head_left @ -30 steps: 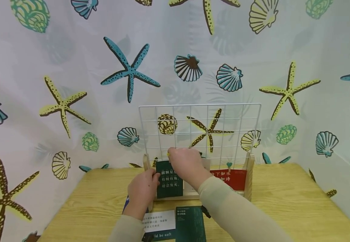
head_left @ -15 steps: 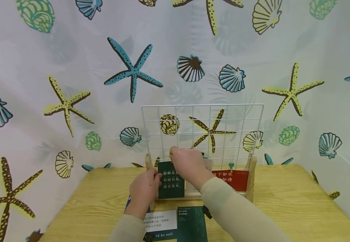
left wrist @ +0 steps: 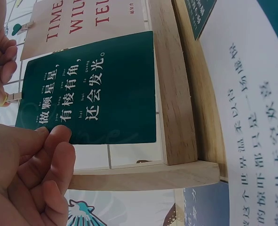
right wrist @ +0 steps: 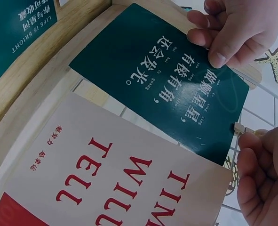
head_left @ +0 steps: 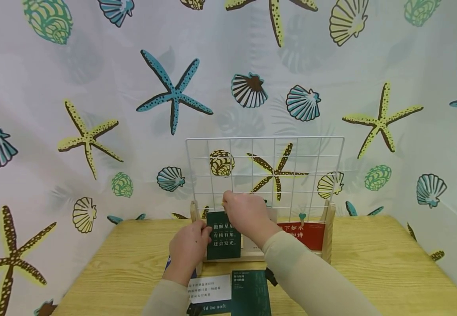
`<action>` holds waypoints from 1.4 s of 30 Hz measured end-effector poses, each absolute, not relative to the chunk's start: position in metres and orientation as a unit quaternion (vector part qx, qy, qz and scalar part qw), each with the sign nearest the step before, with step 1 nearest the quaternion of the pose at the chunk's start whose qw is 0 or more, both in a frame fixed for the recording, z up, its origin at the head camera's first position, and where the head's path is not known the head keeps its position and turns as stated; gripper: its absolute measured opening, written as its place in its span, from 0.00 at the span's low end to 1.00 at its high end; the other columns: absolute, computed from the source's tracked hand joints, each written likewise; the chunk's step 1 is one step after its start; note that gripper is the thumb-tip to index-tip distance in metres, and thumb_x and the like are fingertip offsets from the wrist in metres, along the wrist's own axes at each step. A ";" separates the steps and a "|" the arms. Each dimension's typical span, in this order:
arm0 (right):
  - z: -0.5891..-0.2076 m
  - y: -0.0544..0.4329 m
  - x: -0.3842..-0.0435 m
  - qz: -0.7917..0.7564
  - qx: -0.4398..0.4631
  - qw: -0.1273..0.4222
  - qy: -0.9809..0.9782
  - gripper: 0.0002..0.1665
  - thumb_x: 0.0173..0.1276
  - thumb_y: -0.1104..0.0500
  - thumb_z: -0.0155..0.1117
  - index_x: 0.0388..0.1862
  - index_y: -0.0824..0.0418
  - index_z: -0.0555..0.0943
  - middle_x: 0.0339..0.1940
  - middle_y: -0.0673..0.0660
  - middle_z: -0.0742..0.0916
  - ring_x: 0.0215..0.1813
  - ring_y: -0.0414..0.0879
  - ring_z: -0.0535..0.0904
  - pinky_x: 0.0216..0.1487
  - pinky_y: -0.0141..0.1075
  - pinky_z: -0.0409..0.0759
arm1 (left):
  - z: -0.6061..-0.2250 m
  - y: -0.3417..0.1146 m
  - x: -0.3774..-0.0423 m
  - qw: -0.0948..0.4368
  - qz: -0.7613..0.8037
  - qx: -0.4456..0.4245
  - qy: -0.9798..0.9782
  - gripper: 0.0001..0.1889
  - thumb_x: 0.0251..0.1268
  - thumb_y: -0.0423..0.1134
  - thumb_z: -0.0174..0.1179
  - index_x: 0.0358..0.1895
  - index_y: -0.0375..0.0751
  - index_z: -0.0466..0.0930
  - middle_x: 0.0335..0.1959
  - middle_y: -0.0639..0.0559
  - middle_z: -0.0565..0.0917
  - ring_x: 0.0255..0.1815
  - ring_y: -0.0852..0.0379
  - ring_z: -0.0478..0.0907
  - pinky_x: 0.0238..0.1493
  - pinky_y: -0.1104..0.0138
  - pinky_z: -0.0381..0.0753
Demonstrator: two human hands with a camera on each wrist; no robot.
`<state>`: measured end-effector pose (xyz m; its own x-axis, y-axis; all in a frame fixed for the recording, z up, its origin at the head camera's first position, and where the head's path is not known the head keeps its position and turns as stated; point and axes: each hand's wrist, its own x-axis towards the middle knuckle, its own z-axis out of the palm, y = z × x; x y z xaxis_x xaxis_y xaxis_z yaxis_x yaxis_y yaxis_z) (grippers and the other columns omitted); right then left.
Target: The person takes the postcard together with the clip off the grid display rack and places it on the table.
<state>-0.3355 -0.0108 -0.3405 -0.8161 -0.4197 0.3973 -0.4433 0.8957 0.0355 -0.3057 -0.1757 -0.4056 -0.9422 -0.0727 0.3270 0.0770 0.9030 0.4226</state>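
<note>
Just below the centre of the head view, a green card [head_left: 223,245] stands upright against the lower left of a wire grid [head_left: 274,156]. The left hand [head_left: 188,248] has a narrow grip, thumb and fingers pinching the card's left edge. The right hand [head_left: 249,216] has its grip closed on a small wooden clip [left wrist: 13,97] at the card's top edge. Further right are a white card [right wrist: 120,157], partly behind the right arm, and a red card [head_left: 313,237] beside a wooden post [head_left: 327,232]. At lower centre, a second green card [head_left: 250,293] lies on the bench [head_left: 378,267] just beside a white sheet [head_left: 212,287].
</note>
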 end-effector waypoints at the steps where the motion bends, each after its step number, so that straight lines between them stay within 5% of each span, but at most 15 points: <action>1: -0.340 -0.011 -0.335 0.032 0.226 0.199 -0.953 0.11 0.81 0.48 0.54 0.45 0.51 0.80 0.19 0.43 0.80 0.15 0.36 0.70 0.15 0.34 0.70 | -0.405 -0.176 -0.306 0.168 -0.221 0.000 -0.961 0.08 0.75 0.45 0.60 0.38 0.46 0.84 0.20 0.61 0.81 0.21 0.60 0.76 0.22 0.60 0.71; 42: -0.335 -0.003 -0.332 0.117 0.229 0.196 -0.946 0.09 0.81 0.50 0.54 0.46 0.50 0.79 0.24 0.42 0.80 0.19 0.37 0.72 0.22 0.33 0.72 | -0.405 -0.182 -0.307 0.129 -0.251 -0.006 -0.959 0.09 0.76 0.44 0.59 0.33 0.50 0.81 0.20 0.62 0.79 0.20 0.58 0.73 0.23 0.62 0.70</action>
<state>-0.3322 -0.0031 -0.3347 -0.8186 -0.3872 0.4242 -0.4790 0.8678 -0.1324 -0.3069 -0.1819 -0.4052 -0.9665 -0.0523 0.2512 0.0772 0.8744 0.4791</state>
